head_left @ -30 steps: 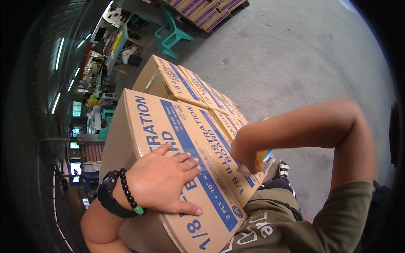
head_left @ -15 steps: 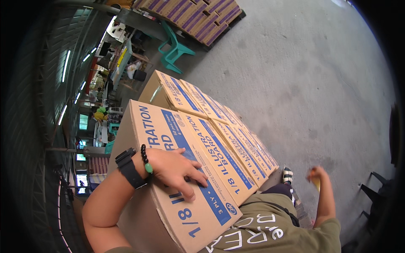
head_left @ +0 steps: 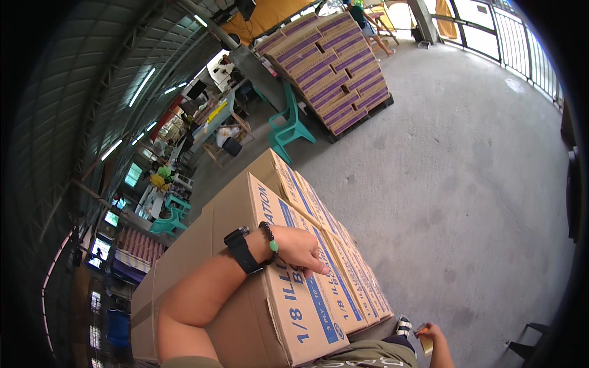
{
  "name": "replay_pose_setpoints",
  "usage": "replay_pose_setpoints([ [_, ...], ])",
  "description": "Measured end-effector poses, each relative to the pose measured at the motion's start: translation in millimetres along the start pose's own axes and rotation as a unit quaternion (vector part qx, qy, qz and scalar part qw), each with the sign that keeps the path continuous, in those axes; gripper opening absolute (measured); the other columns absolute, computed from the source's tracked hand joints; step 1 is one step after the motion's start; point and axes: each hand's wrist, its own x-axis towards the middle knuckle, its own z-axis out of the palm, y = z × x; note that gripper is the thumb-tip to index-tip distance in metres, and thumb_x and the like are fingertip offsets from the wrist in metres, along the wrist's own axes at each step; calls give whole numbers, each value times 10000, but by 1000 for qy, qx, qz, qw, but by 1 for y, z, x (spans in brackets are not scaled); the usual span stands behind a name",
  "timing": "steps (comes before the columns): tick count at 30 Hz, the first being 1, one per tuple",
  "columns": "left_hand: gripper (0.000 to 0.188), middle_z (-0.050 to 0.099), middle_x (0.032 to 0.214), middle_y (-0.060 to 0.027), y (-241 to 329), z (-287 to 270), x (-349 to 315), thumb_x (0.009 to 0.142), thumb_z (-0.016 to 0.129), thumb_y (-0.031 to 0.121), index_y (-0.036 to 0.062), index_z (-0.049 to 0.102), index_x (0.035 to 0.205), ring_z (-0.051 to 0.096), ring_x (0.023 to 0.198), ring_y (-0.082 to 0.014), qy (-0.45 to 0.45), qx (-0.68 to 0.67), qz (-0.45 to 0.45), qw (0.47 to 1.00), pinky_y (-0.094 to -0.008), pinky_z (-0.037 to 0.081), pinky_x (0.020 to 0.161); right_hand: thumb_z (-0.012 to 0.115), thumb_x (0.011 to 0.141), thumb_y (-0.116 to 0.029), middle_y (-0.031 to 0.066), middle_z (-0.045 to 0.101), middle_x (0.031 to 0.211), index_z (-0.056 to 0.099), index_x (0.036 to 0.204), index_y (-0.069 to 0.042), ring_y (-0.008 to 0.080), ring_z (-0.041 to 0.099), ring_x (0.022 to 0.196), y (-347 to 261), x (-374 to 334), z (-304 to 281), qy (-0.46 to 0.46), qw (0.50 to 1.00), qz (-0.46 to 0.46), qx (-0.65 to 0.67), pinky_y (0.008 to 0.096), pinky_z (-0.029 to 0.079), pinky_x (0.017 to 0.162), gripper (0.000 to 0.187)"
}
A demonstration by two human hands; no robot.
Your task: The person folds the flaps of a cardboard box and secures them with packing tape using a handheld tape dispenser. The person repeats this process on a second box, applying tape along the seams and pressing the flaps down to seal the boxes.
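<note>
Large brown cardboard boxes [head_left: 307,294] with blue print are stacked close against my body. My left forearm, with a black wrist strap and a bead bracelet, lies across the nearest box. My left hand [head_left: 300,248] is at that box's printed face, its fingers curled in and holding nothing that I can see. Low at the right, by my side, my right hand [head_left: 431,333] is closed round a small yellowish object [head_left: 426,346], too little of which shows to name it.
Behind the boxes stands a green plastic chair [head_left: 288,129]. Farther back, a pallet stack of purple-striped cartons [head_left: 337,67] rises beside a pillar. Work tables [head_left: 211,126] line the left. A person [head_left: 371,30] is beyond the cartons. A dark chair [head_left: 531,343] is at the lower right.
My view has tilted up, showing more of the far carton stack and gate. My left hand's spread fingers have curled in, and its forearm reaches farther over the box. My right hand appears lower.
</note>
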Motion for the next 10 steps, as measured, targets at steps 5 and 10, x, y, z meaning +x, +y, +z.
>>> replay_pose_setpoints([
  [5,472,663,701,-41,-8,7,-5,864,508,483,68,700,744,621,654,-137,20,-36,21,999,-260,472,598,857,466,-337,162,601,1097,505,1185,-21,284,587,1012,-43,1,-53,114,991,-61,25,357,474,866,862],
  [10,429,649,607,-30,-22,17,14,872,480,473,110,683,766,597,570,-105,118,-35,106,987,-279,483,623,861,470,-241,152,623,1047,434,1222,40,272,592,1005,-67,33,-88,60,983,-150,84,368,499,800,910],
])
